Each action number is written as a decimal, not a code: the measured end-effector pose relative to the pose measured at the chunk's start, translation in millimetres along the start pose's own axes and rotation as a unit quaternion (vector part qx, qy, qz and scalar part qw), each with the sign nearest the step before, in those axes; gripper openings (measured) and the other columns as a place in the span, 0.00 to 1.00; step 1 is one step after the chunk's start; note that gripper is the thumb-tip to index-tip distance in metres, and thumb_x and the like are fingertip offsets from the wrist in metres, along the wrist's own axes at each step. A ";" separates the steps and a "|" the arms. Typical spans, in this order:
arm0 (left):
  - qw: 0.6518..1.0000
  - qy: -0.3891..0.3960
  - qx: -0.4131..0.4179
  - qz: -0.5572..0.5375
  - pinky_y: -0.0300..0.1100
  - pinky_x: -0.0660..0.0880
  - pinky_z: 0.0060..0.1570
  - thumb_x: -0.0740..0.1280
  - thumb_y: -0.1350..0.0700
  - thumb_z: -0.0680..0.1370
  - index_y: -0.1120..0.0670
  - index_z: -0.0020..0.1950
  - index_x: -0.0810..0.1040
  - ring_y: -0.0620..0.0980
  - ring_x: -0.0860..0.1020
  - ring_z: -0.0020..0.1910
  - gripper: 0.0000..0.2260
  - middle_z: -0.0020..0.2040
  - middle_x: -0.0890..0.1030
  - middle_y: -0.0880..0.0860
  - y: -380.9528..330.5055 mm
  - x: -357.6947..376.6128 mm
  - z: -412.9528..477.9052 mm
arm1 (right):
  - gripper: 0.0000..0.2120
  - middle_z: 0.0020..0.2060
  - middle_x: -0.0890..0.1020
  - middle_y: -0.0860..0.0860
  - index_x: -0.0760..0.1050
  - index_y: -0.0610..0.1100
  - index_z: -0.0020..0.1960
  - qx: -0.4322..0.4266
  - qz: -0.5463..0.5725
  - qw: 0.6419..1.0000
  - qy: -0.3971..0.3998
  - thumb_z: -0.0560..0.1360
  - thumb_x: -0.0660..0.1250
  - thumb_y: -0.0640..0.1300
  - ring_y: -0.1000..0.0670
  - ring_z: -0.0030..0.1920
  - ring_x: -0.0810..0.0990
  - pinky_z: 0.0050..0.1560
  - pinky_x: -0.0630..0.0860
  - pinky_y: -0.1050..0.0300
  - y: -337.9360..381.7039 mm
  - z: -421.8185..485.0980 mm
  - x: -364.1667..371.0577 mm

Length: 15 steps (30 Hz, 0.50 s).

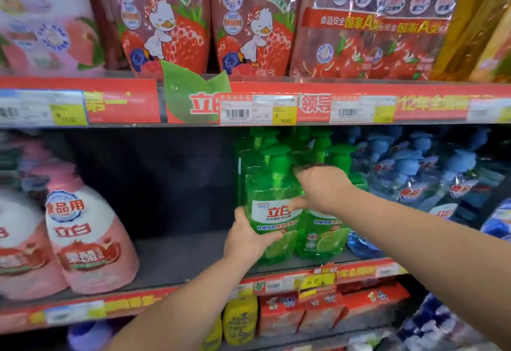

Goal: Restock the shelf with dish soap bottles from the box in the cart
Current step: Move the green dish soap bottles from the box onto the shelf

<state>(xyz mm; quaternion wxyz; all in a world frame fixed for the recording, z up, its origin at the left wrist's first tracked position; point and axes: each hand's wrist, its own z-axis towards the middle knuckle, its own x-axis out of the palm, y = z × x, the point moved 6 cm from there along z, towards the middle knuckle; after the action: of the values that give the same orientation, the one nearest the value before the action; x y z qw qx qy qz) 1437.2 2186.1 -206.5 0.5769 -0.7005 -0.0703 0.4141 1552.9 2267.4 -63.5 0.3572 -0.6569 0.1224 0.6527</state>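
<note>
A green dish soap bottle [272,207] with a pump top and a white label stands at the front of the middle shelf [177,262]. My left hand [249,236] grips its lower left side, thumb across the front. My right hand [322,187] reaches over to its upper right, thumb on the label and fingers curled behind its shoulder. A second green bottle [323,236] stands right beside it, with more green pump bottles [338,157] lined up behind. The box and cart are out of view.
Left of the green bottles the shelf has a wide dark gap, bounded by pink bottles [85,240]. Blue bottles [414,173] crowd the right. Strawberry refill pouches [166,24] fill the shelf above. Yellow bottles [240,320] and red packs [304,314] sit below.
</note>
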 end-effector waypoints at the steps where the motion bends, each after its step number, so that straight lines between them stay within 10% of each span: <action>1: 1.000 -0.001 -0.004 -0.008 0.45 0.75 0.49 0.78 0.46 0.61 0.49 0.62 0.61 0.51 0.76 0.52 0.37 0.54 0.76 0.49 -1.0 0.6 -1.9 | 0.32 0.51 0.80 0.46 0.69 0.42 0.58 0.000 0.011 1.000 0.002 0.68 0.67 0.67 0.43 0.51 0.79 0.42 0.74 0.52 -0.9 -0.6 0.6; 8: 0.999 0.006 -0.012 0.039 0.43 0.71 0.59 0.77 0.50 0.65 0.56 0.69 0.62 0.54 0.73 0.62 0.39 0.65 0.73 0.57 -5.1 -25.1 -10.8 | 0.51 0.72 0.66 0.41 0.47 0.38 0.77 0.011 0.095 0.994 -0.054 0.68 0.69 0.63 0.40 0.68 0.70 0.64 0.70 0.46 1.0 -20.8 -19.0; 15: 0.954 -0.094 0.017 0.283 0.51 0.70 0.61 0.66 0.43 0.74 0.55 0.69 0.67 0.58 0.72 0.63 0.27 0.65 0.71 0.57 1.8 -102.5 -70.0 | 0.37 0.77 0.55 0.46 0.53 0.47 0.76 -0.132 0.086 0.970 -0.184 0.74 0.63 0.60 0.41 0.76 0.55 0.73 0.54 0.44 53.2 -41.5 -44.3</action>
<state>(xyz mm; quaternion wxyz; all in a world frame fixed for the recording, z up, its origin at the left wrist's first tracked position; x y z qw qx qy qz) 1416.4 2073.9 -157.5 0.4388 -0.6396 0.0844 0.6255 1546.3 2189.7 -42.5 0.2257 -0.5541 0.0236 0.8009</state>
